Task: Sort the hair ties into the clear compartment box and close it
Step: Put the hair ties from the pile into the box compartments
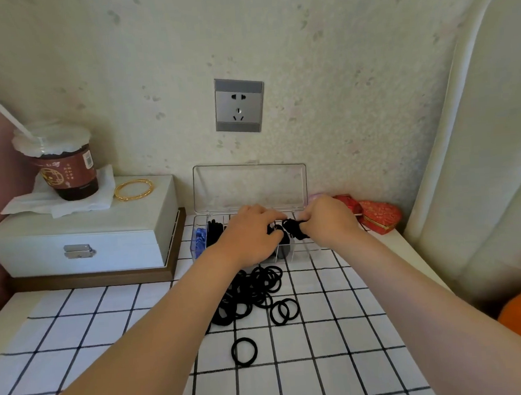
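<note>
While your right hand (327, 220) pinches a bunch of black hair ties (295, 230) directly over the clear box (249, 185) middle compartment, your left hand (249, 234) curls alongside, grip unclear; loose pile (253, 292) lies nearer you.

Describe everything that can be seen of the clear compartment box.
The clear compartment box looks like transparent plastic with inner dividers. Its lid stands open, upright near the wall. It sits on the checked cloth. Blue items lie in the leftmost compartment, black hair ties in the next. The left hand and right hand reach over it.
</note>
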`<state>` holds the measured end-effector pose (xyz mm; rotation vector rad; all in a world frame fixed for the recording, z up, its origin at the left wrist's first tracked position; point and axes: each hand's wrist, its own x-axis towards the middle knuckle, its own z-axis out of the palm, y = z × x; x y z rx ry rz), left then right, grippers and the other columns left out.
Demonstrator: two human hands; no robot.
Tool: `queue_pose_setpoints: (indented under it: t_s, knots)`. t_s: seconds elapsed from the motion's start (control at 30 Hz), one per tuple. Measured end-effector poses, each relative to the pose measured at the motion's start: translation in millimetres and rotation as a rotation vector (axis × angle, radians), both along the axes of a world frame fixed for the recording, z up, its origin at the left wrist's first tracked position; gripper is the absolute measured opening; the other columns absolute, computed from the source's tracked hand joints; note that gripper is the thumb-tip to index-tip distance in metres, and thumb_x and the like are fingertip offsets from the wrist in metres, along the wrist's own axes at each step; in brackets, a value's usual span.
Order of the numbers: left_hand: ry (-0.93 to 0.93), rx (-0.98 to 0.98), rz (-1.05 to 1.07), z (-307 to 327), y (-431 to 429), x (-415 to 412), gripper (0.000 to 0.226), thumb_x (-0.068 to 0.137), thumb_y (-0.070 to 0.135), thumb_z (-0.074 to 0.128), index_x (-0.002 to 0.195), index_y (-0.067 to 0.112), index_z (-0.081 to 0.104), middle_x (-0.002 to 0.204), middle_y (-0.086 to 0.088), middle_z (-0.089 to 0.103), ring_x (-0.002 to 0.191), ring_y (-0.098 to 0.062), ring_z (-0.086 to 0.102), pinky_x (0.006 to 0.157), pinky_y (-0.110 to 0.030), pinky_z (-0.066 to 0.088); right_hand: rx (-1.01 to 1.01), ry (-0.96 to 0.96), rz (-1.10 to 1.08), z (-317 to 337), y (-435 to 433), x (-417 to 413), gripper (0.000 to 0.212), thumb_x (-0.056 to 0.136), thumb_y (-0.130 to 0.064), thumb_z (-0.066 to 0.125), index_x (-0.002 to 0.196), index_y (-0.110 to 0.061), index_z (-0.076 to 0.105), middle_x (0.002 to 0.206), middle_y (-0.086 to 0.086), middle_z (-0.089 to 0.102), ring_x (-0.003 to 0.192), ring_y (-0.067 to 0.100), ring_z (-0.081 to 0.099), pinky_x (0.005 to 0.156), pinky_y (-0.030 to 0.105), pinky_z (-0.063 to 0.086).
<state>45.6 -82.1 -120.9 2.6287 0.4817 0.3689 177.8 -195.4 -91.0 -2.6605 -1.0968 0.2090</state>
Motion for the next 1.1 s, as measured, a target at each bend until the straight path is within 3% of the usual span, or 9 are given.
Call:
queue_pose_setpoints:
  t_s: [0.17,0.3,0.47,0.57,0.63,0.7,0.83,0.93,1.1]
  knots:
    - [0.038,0.119,-0.029,-1,-6,1,0.045,0.096,0.043,0.047,0.141,0.040,0.047,0.149,0.003,0.040,0.139,-0.018,0.023,0.114,-0.041,0.021,-0.102,-0.184,0.092,-9,0,1,0.018,0.093,-0.023,0.059,0.098,-0.021,0.077,0.092,0.005,0.060,0.091,0.024,0.061,0.057,0.026,0.040]
    - [0.074,0.163,-0.044,-2,-10,5,0.048,0.097,0.047,0.044,0.144,0.039,0.043,0.151,0.001,0.037,0.140,-0.018,0.021,0.113,-0.041,0.019,-0.148,-0.067,0.271,-7,-7,10,0.022,0.099,-0.012,0.047,0.103,-0.016,0.068,0.093,0.008,0.059,0.082,0.025,0.058,0.064,0.035,0.047]
    - [0.116,0.172,-0.048,-1,-16,7,0.046,0.099,0.046,0.041,0.144,0.038,0.043,0.154,0.001,0.031,0.142,-0.019,0.015,0.114,-0.042,0.014,0.040,0.169,0.281,-2,-18,15,0.018,0.099,-0.011,0.048,0.108,-0.010,0.063,0.095,0.010,0.063,0.089,0.030,0.060,0.075,0.037,0.048]
    - [0.119,0.146,-0.036,0,-16,8,0.046,0.098,0.047,0.041,0.144,0.040,0.043,0.155,0.001,0.030,0.143,-0.019,0.015,0.116,-0.043,0.013,0.253,0.053,0.279,0,-27,15,0.025,0.092,-0.004,0.050,0.086,-0.022,0.066,0.090,-0.008,0.057,0.095,0.019,0.055,0.083,0.033,0.045]
    - [0.103,0.140,-0.036,1,-13,7,0.048,0.098,0.047,0.043,0.145,0.039,0.041,0.153,0.001,0.034,0.142,-0.020,0.019,0.115,-0.043,0.016,0.356,-0.039,0.266,-3,-36,11,0.034,0.090,-0.005,0.050,0.107,-0.018,0.075,0.100,-0.014,0.059,0.099,0.011,0.057,0.093,0.032,0.049]
    - [0.074,0.116,-0.042,2,-11,5,0.051,0.097,0.044,0.046,0.146,0.034,0.039,0.151,0.001,0.039,0.140,-0.022,0.027,0.115,-0.043,0.022,0.351,-0.170,0.360,-8,-45,5,0.039,0.086,-0.009,0.048,0.107,-0.021,0.078,0.095,-0.008,0.072,0.091,0.017,0.066,0.086,0.037,0.053]
    - [0.015,0.076,-0.041,3,-10,1,0.047,0.094,0.038,0.052,0.139,0.030,0.045,0.143,0.003,0.048,0.132,-0.021,0.040,0.111,-0.043,0.032,0.085,-0.336,0.468,-29,-49,-7,0.048,0.082,-0.025,0.035,0.108,-0.021,0.076,0.120,-0.011,0.070,0.129,0.017,0.052,0.108,0.037,0.027]
    - [0.013,0.092,-0.061,2,-11,-3,0.042,0.090,0.038,0.055,0.132,0.031,0.050,0.138,0.005,0.050,0.129,-0.019,0.041,0.109,-0.042,0.033,-0.036,-0.330,0.454,-35,-37,-11,0.051,0.082,-0.036,0.027,0.093,-0.024,0.075,0.115,-0.016,0.070,0.143,0.012,0.034,0.115,0.043,0.008]
    - [0.029,0.132,-0.084,1,-15,-6,0.052,0.089,0.047,0.053,0.139,0.036,0.044,0.145,0.005,0.044,0.136,-0.018,0.033,0.113,-0.042,0.026,0.238,0.124,0.309,-17,-34,-8,0.036,0.087,-0.022,0.043,0.088,-0.018,0.079,0.113,0.000,0.074,0.111,0.017,0.064,0.099,0.036,0.046]
